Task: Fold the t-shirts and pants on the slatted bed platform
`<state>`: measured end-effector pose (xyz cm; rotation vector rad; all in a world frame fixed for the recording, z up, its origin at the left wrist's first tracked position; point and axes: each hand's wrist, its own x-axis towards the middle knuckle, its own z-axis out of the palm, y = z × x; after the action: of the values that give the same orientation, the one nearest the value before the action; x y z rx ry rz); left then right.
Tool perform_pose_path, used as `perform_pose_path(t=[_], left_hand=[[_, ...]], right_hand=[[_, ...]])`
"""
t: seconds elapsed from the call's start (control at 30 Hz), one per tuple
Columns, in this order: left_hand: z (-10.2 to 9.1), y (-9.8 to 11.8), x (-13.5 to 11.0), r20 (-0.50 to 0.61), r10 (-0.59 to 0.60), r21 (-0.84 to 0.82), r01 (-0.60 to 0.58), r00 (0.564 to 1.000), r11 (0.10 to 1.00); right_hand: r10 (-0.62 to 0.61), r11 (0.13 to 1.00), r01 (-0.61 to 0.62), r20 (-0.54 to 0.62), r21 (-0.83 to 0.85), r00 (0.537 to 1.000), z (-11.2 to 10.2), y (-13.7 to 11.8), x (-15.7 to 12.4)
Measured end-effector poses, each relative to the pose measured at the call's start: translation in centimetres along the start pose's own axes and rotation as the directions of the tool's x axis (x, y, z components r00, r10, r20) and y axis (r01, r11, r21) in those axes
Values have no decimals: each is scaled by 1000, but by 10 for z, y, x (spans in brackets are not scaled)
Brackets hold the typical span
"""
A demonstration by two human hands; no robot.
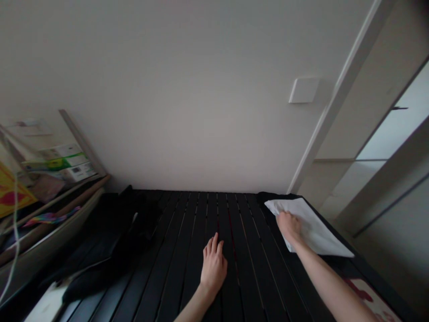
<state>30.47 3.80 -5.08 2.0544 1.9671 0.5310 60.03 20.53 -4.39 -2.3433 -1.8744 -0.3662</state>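
My left hand [214, 264] is over the middle of a black slatted table [191, 250], its fingers loosely stretched and holding nothing. Whether it touches the slats is hard to tell. At the far right, my right hand [289, 226] has its fingers curled against a flat white folded cloth [318, 228], near its left edge. Under that cloth, some black fabric [268, 214] shows along its left side and back corner. Part of the white piece is hidden by my right hand and forearm.
A heap of black fabric [114, 237] covers the table's left side, with a white object [48, 304] in front of it. Further left, a bin [94, 197] holds boxes and colourful items beside a white cable [16, 232]. A red-and-white item [372, 297] lies front right. A wall [201, 112] stands behind.
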Motion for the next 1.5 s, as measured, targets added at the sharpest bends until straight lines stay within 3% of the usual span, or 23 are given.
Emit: perform_pose_path(t=[0.27, 0.37, 0.47, 0.6, 0.73, 0.83, 0.9, 1.0, 1.1, 1.17, 1.27, 1.33, 1.4, 1.43, 1.5], left_hand=[[-1, -12, -6, -100, 18, -50, -23, 995, 998], [-19, -31, -9, -177, 8, 28, -3, 984, 1000], [-46, -62, -9, -264, -104, 157, 149, 959, 976], [-93, -108, -7, -414, -275, 298, 414, 868, 860], [-141, -153, -11, -600, -379, 326, 648, 704, 688], [-168, -183, -23, -669, -446, 300, 765, 595, 570], [-180, -200, -32, -646, -513, 284, 801, 566, 527], [-192, -212, -42, -535, -586, 265, 780, 608, 567], [-202, -203, -42, -545, -552, 203, 738, 631, 644], [-208, -183, -38, -599, -471, 165, 676, 648, 718], [-215, -135, -33, -623, -338, 67, 479, 706, 875], [-216, -98, -32, -580, -283, -97, 280, 764, 955], [-216, -62, -34, -477, -230, -319, 77, 848, 945], [-216, -46, -35, -413, -192, -428, -3, 890, 904], [-213, -22, -35, -326, -146, -608, -89, 934, 789]], right_hand=[[7, 1000, -9, -151, -15, 989, 14, -59, -74], [-81, 996, 84, -192, 10, 978, 10, -82, -105], [-228, 968, 242, -174, 66, 958, 3, -105, -137], [-379, 909, 395, -133, 130, 916, -5, -125, -169], [-423, 887, 433, -93, 163, 901, -3, -131, -177], [-418, 890, 428, -90, 157, 904, 2, -129, -175], [-431, 885, 442, -99, 150, 897, 6, -128, -174], [-466, 861, 482, -125, 163, 876, 11, -127, -173], [-486, 839, 509, -154, 191, 860, 16, -126, -173], [-483, 832, 510, -166, 218, 859, 19, -125, -173], [-470, 814, 504, -181, 289, 864, 23, -125, -173], [-428, 804, 474, -205, 357, 880, 25, -126, -173], [-354, 786, 429, -244, 445, 903, 25, -127, -172], [-307, 771, 401, -264, 495, 914, 26, -126, -172], [-215, 719, 355, -295, 597, 931, 25, -124, -171]])
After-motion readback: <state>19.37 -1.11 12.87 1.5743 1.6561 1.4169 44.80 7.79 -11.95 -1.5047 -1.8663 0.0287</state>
